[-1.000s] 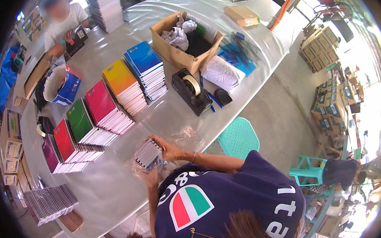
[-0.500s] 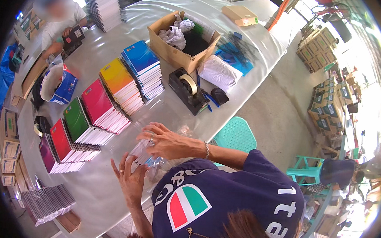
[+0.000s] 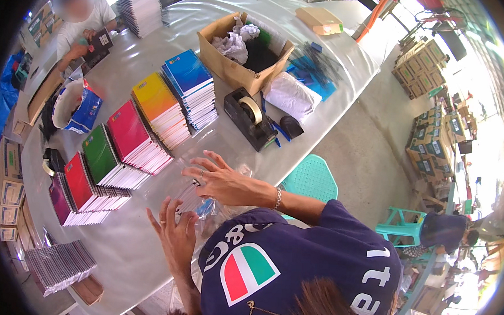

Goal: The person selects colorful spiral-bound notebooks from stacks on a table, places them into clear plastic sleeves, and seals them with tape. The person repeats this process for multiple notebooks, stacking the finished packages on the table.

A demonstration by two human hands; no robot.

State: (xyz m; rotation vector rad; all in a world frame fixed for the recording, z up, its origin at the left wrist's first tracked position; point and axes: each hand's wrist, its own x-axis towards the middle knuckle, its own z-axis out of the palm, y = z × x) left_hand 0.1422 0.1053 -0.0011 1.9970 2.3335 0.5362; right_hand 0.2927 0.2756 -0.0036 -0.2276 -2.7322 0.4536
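Nearest, the left hand spreads its fingers against a clear plastic-wrapped packet on the table. The right hand, fingers splayed, presses the packet's far side. Farther left lie coloured notebook stacks.

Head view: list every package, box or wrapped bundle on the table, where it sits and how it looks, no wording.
Open cardboard box: far side, brown, holding crumpled paper.
Flat tan box: far end, closed.
White bag: right of the tape dispenser, soft.
Blue-and-white bag: left edge, open.
Wrapped notebook bundle: near-left corner, grey.
Clear wrapper: between left hand and right hand.
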